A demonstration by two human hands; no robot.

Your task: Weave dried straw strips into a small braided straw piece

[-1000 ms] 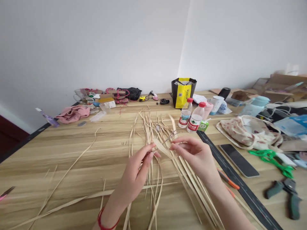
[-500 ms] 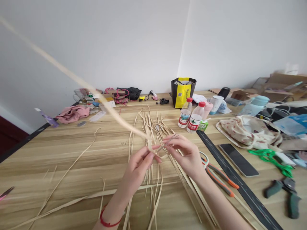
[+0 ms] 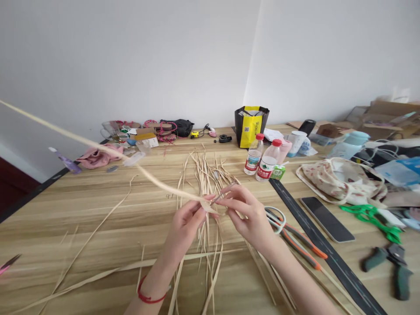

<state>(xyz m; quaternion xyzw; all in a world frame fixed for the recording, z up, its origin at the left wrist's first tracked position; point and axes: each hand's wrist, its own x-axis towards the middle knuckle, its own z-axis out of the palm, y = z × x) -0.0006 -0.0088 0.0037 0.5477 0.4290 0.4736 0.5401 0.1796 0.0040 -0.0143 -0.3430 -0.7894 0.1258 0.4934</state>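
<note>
My left hand [image 3: 188, 221], with a red cord at the wrist, pinches a long pale flat strip [image 3: 154, 178] between thumb and fingers. The strip arcs up to the left edge of the view, and its near end folds by my fingertips. In my right hand [image 3: 246, 212] is a thin grey rod-like tool [image 3: 226, 189], its tip touching or very near the strip at my left fingertips. What kind of tool it is, I cannot make out. Beneath both hands lies a loose bundle of narrow pale strips [image 3: 205, 168] on the wooden table.
Right of my hands lie pale-handled scissors [image 3: 277, 221], orange-and-grey pliers [image 3: 303, 243], a black strip [image 3: 295, 210], a phone [image 3: 326, 218] and dark-handled cutters [image 3: 390, 262]. Two water bottles [image 3: 267, 164] and a yellow-black bag [image 3: 251, 129] stand behind. Long strips [image 3: 108, 273] lie at left.
The strip's free length has swung downward at the left. Both hands have shifted slightly left, and the right hand with the grey tool has come closer to the left fingertips.
</note>
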